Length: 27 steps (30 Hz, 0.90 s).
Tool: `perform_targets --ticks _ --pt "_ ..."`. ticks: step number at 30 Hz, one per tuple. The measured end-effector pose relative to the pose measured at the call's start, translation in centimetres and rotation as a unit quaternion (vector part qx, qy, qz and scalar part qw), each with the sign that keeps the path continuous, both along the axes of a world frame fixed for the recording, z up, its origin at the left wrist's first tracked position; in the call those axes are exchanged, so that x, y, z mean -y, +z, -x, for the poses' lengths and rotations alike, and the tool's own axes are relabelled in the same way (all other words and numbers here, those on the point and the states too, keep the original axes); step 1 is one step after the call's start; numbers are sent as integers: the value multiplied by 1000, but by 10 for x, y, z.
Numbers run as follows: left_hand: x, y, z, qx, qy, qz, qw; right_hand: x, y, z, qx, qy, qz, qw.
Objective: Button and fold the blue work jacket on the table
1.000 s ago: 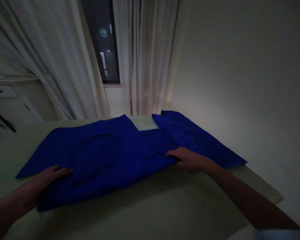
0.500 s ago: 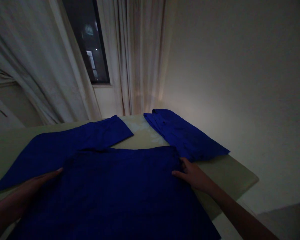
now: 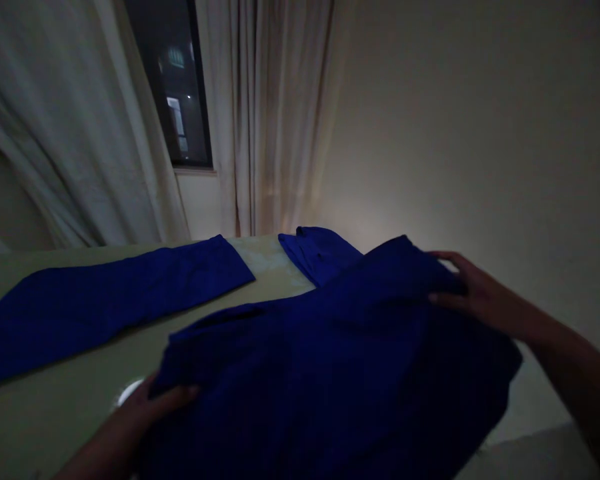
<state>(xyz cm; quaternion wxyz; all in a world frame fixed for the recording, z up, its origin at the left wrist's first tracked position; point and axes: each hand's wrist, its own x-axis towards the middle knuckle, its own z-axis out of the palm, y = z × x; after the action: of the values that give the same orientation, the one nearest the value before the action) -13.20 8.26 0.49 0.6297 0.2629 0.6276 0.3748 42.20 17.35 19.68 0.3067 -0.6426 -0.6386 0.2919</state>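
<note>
A wide piece of dark blue cloth [image 3: 300, 373], perhaps a garment, is held up between my two hands, its right side higher than its left. My left hand [image 3: 145, 407] grips the left edge, thumb on the near face and fingers behind. On the upper right, my right hand [image 3: 473, 293] pinches the other edge between thumb and fingers. Beyond it, a folded blue cloth [image 3: 115, 287] lies flat at the left. Another folded blue cloth [image 3: 320, 250] lies at the back, partly covered by the held one.
The pale green, patterned bed or table surface [image 3: 80, 393] runs under the cloths. A bright white round spot or object [image 3: 130, 390] shows beside my left hand. Light curtains [image 3: 260, 120] and a dark window [image 3: 175, 87] stand behind, with a plain wall [image 3: 470, 147] at the right.
The held cloth has been lifted and shifted right, its right side rising most. Both hands have moved right with it, and more of the left folded cloth and surface shows.
</note>
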Motion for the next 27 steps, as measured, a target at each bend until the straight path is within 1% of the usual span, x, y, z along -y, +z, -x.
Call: perform_targets --ticks 1,2,3,4,5,6,7,8,9,10,11,12,13,14,15,16,17,18,19,20,21,22,23,25,27 --pt "2 -2 -39 30 -38 -39 998 -32 30 -11 76 12 -59 995" --pt "2 -3 -79 54 -81 -90 991 -67 56 -15 146 20 -112 983" --pt "0 -2 -119 70 -125 -129 981 -103 78 -12 198 12 -169 966" --pt "-3 0 -156 82 -161 -159 971 -139 93 -2 237 5 -226 945" --pt "-7 1 -189 94 -169 -187 963 -172 101 14 259 -14 -278 925" --pt "-10 0 -216 109 -183 -213 954 -200 102 34 272 -20 -315 909" --pt "-11 -2 -236 122 -213 -229 942 -224 96 57 277 -11 -336 900" --pt "-11 -8 -248 135 -248 -219 934 -241 83 80 273 -4 -349 896" --pt "-11 -15 -251 148 -284 -198 926 -253 63 103 266 6 -357 896" --pt "-10 -24 -246 151 -320 -178 918 -260 39 124 258 19 -355 898" --pt "-10 -33 -234 137 -348 -167 912 -262 12 144 250 35 -345 904" --pt "-11 -40 -215 99 -361 -174 911 -260 -18 161 243 50 -318 915" --pt "-15 -46 -190 31 -356 -204 911 -253 -49 177 241 77 -278 927" --pt "-22 -49 -161 -64 -334 -244 908 -244 -80 190 239 109 -229 937" --pt "-32 -49 -130 -176 -278 -279 902 -232 -110 203 236 141 -195 941" --pt "-44 -46 -98 -277 -229 -302 883 -217 -136 214 234 169 -168 943" --pt "-59 -42 -68 -379 -185 -319 849 -201 -159 224 230 195 -145 942" --pt "-76 -37 -40 -477 -153 -317 805 -184 -179 233 224 222 -126 940" --pt "-93 -32 -16 -555 -145 -299 763 -167 -194 241 214 254 -109 937" --pt "-109 -27 3 -617 -133 -271 727 -151 -205 248 200 286 -94 932" --pt "-124 -23 18 -658 -131 -239 702 -136 -213 252 184 314 -83 928" --pt "-137 -20 28 -682 -133 -213 687 -123 -217 256 165 338 -76 924" --pt "-147 -17 34 -694 -135 -194 680 -114 -219 258 146 352 -71 922" --pt "-156 -13 35 -694 -147 -178 682 -103 -217 259 110 351 -66 928" --pt "-150 -9 26 -688 -158 -176 686 -103 -213 258 66 312 -54 946"
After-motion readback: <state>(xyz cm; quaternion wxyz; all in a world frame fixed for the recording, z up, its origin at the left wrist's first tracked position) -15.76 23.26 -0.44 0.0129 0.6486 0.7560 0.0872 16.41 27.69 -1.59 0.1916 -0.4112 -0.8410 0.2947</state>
